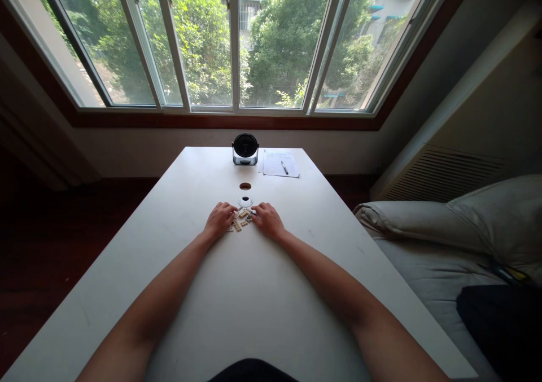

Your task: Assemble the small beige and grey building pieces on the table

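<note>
A small heap of tan and grey building pieces [240,219] lies on the white table [237,303], straight ahead of me. My left hand [219,219] rests palm down at the heap's left edge, fingers curled onto the pieces. My right hand [266,219] rests at the heap's right edge, fingers bent and touching the pieces too. Whether either hand grips a piece is hidden under the fingers. A small round white lid [245,202] lies just beyond the heap.
A round hole [245,186] is cut in the table behind the lid. At the far edge stand a small black fan [245,149] and a paper sheet [277,163] with a pen [284,167]. A bed with a grey pillow [466,218] is at right; windows are ahead.
</note>
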`<state>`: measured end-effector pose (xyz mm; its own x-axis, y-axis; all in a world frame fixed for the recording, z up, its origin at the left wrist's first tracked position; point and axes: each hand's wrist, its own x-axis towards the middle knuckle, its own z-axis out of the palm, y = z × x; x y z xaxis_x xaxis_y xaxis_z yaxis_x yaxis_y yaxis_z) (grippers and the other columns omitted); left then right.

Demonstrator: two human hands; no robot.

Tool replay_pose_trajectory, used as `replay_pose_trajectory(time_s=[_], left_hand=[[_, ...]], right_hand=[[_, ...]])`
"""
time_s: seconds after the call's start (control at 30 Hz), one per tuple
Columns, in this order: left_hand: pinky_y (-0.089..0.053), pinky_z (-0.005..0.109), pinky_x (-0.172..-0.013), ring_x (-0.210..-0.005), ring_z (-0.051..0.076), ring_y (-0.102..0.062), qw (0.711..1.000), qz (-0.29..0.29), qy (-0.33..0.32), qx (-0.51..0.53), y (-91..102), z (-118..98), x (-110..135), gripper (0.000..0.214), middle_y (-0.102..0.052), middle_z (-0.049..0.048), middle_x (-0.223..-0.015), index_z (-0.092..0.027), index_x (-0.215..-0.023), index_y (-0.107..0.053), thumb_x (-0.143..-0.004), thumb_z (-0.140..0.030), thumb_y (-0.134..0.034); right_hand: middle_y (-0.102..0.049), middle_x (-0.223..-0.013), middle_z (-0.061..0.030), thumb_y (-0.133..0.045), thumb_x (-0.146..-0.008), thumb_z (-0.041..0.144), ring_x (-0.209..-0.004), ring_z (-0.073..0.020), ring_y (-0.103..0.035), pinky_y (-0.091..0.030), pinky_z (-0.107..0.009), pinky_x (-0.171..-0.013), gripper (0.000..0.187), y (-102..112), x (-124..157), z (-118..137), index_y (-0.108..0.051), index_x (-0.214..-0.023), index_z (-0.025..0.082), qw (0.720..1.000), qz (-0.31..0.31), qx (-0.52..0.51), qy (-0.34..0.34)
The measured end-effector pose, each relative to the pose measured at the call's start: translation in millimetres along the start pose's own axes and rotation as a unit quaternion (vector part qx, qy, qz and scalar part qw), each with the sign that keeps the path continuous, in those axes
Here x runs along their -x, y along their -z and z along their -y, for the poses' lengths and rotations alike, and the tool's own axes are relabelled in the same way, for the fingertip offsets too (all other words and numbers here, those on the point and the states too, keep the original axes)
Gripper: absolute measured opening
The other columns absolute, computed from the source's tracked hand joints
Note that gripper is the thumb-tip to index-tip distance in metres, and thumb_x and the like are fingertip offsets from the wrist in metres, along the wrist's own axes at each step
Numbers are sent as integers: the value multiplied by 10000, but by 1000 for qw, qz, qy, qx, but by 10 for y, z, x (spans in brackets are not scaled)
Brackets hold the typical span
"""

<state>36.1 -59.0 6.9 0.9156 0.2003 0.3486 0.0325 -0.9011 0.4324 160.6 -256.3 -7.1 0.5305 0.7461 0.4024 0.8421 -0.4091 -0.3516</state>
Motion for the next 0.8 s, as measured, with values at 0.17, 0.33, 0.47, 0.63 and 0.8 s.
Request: replay_pose_trajectory(time_s=[0.17, 0.33, 0.47, 0.63, 0.8], left_hand=[[-483, 366, -981, -1072, 213, -610, 999, -23, 25, 27, -15, 50, -7, 345, -662, 50, -1138, -263, -1108, -710, -924, -163, -436], [-492, 358, -966, -1054, 208, -619, 997, -48, 45, 27, -36, 121, -17, 384, -677, 44, -1122, -254, -1076, -715, -917, -118, -393], [-495, 376, -948, -1039, 226, -615, 996, -46, 76, 21, -48, 172, -20, 351, -690, 55, -1098, -249, -1051, -725, -929, -156, -410], [-482, 385, -965, -1059, 236, -590, 997, -36, 66, 10, -52, 218, -16, 346, -680, 58, -1111, -249, -1044, -727, -923, -148, -419], [-461, 402, -985, -1074, 252, -557, 996, -39, 81, -27, -44, 270, -13, 327, -655, 75, -1107, -242, -1059, -723, -917, -152, -443]], right_hand=[[-622, -1016, -77, -486, -1016, 310, -991, -217, -518, -398, -339, -904, 233, -46, -135, -7, -697, -1082, 238, 1000, 4, 15, 2], [-623, -1024, -73, -577, -970, 311, -1002, -220, -517, -401, -340, -910, 164, -73, -202, -29, -712, -1033, 241, 1000, -11, -6, -6], [-628, -1022, -60, -607, -953, 309, -1012, -214, -519, -405, -337, -917, 166, -37, -140, -36, -716, -1066, 256, 999, -2, -38, 13], [-640, -1034, -52, -625, -940, 268, -1014, -211, -526, -404, -342, -919, 152, -18, -98, -27, -730, -1049, 277, 998, 8, -50, 24], [-652, -1069, -53, -633, -934, 250, -1029, -211, -538, -413, -344, -928, 165, -26, -99, -20, -729, -1064, 283, 998, 17, -57, 38]])
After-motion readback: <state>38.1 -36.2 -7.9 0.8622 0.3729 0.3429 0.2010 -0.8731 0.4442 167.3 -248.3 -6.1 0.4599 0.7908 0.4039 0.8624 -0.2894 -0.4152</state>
